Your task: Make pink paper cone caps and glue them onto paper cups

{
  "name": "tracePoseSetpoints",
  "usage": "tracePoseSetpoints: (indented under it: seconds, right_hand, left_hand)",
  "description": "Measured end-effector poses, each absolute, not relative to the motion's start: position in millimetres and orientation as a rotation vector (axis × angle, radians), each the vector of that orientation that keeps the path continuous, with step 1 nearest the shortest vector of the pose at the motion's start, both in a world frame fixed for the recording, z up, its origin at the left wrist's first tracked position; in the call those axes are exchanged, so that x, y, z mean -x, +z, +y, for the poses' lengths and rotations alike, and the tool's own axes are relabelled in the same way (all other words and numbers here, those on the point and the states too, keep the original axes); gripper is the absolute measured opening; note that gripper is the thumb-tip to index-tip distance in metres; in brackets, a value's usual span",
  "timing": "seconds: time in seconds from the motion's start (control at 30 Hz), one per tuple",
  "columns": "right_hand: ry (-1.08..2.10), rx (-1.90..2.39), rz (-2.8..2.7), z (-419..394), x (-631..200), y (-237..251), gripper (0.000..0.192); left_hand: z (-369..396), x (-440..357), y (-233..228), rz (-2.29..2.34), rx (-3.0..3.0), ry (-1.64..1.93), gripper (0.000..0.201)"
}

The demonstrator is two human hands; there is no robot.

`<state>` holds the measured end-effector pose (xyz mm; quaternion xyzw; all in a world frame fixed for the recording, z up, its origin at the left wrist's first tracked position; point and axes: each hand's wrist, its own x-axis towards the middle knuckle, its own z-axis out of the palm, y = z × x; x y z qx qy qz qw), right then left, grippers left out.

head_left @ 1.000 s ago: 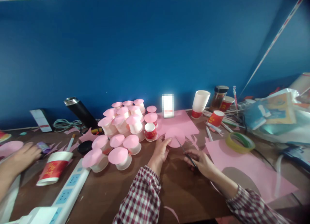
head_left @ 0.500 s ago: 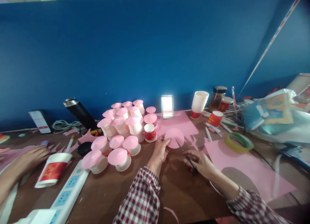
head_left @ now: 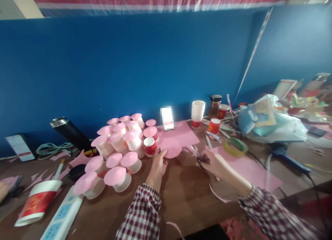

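My left hand (head_left: 157, 166) pinches the lower left edge of a round pink paper disc (head_left: 171, 149) between thumb and fingers. My right hand (head_left: 213, 163) is wrapped round the dark handles of a pair of scissors (head_left: 199, 158). Their blades point up and left, apart from the disc, over thin pink offcuts. Behind the disc lies a larger pink paper sheet (head_left: 181, 132). Left of my left hand stands a small red paper cup (head_left: 150, 146) with a bare top. Beyond it are several upturned-looking cups topped with shallow pink paper cones (head_left: 115, 176).
A white power strip (head_left: 61, 212), a red-and-white cup (head_left: 38, 202) and a black flask (head_left: 74, 136) stand left. Another person's hand (head_left: 3, 191) shows at the left edge. To the right are stacked white cups (head_left: 198, 110), a tape roll (head_left: 235, 147), a glue gun (head_left: 290, 160) and plastic bags (head_left: 272, 119).
The view has swung right and up. My right hand has drawn the scissors away from the paper disc to the right. My left hand still holds the disc.
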<state>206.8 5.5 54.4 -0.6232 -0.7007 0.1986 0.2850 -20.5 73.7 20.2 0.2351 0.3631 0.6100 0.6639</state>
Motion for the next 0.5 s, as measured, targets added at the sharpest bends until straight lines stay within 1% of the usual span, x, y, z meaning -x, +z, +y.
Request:
tracePoseSetpoints:
  seconds: [0.1,0.27,0.5]
  right_hand:
    - [0.440,1.677,-1.950,9.4,-210.5,59.9,0.012]
    - [0.177,1.865,-2.087,20.8,-209.6,66.1,0.015]
    - [0.090,1.987,-2.111,35.1,-210.0,59.6,0.024]
  left_hand:
    - [67.9,21.5,27.2,0.871,-0.547,1.384,0.030]
    - [47.3,27.3,44.2,0.910,-0.617,1.312,0.033]
    - [3.3,39.3,50.6,1.018,-0.745,1.198,0.039]
